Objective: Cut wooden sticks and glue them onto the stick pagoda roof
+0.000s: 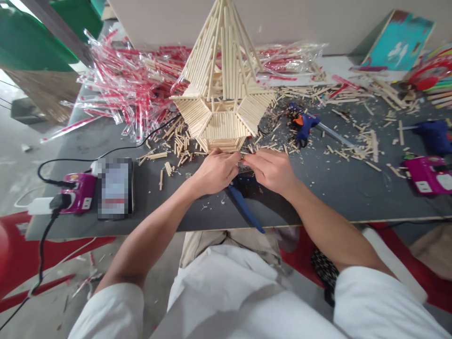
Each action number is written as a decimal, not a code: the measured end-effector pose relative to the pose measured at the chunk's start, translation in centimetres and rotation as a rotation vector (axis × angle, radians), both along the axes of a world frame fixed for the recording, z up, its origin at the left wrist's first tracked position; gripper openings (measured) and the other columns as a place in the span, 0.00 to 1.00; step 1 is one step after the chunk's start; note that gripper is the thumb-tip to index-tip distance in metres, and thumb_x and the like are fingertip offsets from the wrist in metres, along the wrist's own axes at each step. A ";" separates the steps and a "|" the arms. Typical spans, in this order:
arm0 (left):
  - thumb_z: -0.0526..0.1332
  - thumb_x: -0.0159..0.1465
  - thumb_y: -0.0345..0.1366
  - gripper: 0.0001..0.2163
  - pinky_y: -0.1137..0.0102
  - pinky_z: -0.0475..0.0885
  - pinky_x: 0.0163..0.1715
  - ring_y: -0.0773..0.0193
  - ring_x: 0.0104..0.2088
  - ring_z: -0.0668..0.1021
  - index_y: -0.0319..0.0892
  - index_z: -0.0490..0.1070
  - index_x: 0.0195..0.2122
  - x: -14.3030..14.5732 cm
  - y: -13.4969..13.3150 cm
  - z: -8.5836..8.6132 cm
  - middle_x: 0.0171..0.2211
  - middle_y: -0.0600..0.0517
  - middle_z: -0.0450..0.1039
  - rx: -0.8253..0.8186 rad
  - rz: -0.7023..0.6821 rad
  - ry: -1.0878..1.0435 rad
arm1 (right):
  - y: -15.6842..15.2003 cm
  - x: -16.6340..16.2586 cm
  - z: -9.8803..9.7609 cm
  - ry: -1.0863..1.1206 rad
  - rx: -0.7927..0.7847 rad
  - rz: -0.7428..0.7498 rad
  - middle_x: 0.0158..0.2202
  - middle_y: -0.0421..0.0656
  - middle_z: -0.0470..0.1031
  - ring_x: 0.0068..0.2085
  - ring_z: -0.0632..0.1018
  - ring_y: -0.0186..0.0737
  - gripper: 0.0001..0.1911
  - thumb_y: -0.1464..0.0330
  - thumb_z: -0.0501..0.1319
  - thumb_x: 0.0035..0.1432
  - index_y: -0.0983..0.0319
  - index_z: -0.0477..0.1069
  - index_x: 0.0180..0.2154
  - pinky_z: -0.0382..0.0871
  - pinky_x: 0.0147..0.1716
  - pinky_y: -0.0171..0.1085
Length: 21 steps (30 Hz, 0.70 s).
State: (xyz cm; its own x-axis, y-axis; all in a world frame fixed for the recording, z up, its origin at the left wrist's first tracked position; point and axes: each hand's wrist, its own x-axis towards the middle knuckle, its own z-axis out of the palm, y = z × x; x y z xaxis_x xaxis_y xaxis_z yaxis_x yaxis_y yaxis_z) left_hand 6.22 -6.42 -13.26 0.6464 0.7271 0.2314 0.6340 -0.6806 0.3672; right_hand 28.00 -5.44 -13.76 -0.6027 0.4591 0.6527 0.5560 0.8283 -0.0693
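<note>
My left hand (219,170) and my right hand (271,168) meet at the front of a pagoda-like model (222,125) built of thin wooden sticks. Fingers of both are closed in a pinch around something small, which they mostly cover. I cannot make out what it is. The model stands upright, with a tall pointed roof over a flared tier. Beneath my hands lies a tool with a blue handle (245,207); its upper end is hidden. Short cut sticks (181,146) are scattered left of the model. To its right rests a blue glue gun (306,126) with a glue stick in it.
Plastic wrappers with red ends (137,89) pile up at the back left. A phone (115,188) and a purple power adapter (79,190) with cables lie at left. At right are another purple adapter (427,175), a second blue glue gun (434,135) and a turquoise board (399,41).
</note>
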 end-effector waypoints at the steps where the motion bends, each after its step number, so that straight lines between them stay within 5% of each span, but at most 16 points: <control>1: 0.45 0.73 0.32 0.10 0.63 0.66 0.44 0.57 0.33 0.77 0.42 0.63 0.37 0.0 0.0 0.0 0.30 0.49 0.73 -0.009 0.003 -0.009 | 0.0 0.0 0.0 -0.014 0.015 -0.004 0.27 0.41 0.74 0.31 0.75 0.39 0.10 0.69 0.59 0.72 0.65 0.78 0.40 0.66 0.32 0.39; 6: 0.47 0.74 0.34 0.11 0.67 0.63 0.33 0.60 0.30 0.74 0.42 0.64 0.36 -0.1 -0.3 0.2 0.29 0.49 0.72 -0.099 0.079 -0.101 | -0.2 -0.1 -0.3 -0.051 0.015 -0.009 0.27 0.41 0.75 0.31 0.76 0.39 0.10 0.67 0.58 0.73 0.62 0.77 0.41 0.66 0.32 0.39; 13: 0.49 0.77 0.38 0.14 0.72 0.63 0.27 0.70 0.23 0.70 0.41 0.71 0.41 -0.7 -1.2 0.9 0.25 0.54 0.71 -0.109 0.194 -0.542 | -0.3 -0.3 0.1 0.249 -0.225 0.098 0.33 0.41 0.81 0.31 0.80 0.35 0.06 0.69 0.61 0.71 0.61 0.77 0.41 0.71 0.34 0.33; 16: 0.55 0.76 0.41 0.12 0.74 0.66 0.24 0.72 0.21 0.71 0.41 0.73 0.42 -0.5 -1.7 0.9 0.23 0.55 0.71 -0.175 0.171 -0.795 | -0.8 -0.2 0.5 0.338 -0.223 0.076 0.33 0.39 0.82 0.30 0.80 0.33 0.04 0.69 0.62 0.70 0.60 0.77 0.42 0.71 0.34 0.32; 21: 0.67 0.69 0.39 0.09 0.74 0.73 0.25 0.71 0.25 0.77 0.42 0.76 0.47 1.0 -2.1 0.6 0.37 0.48 0.81 -0.448 0.038 -1.082 | -1.3 -0.4 0.9 0.417 -0.258 0.032 0.29 0.37 0.80 0.27 0.77 0.31 0.05 0.68 0.60 0.71 0.59 0.76 0.43 0.69 0.30 0.31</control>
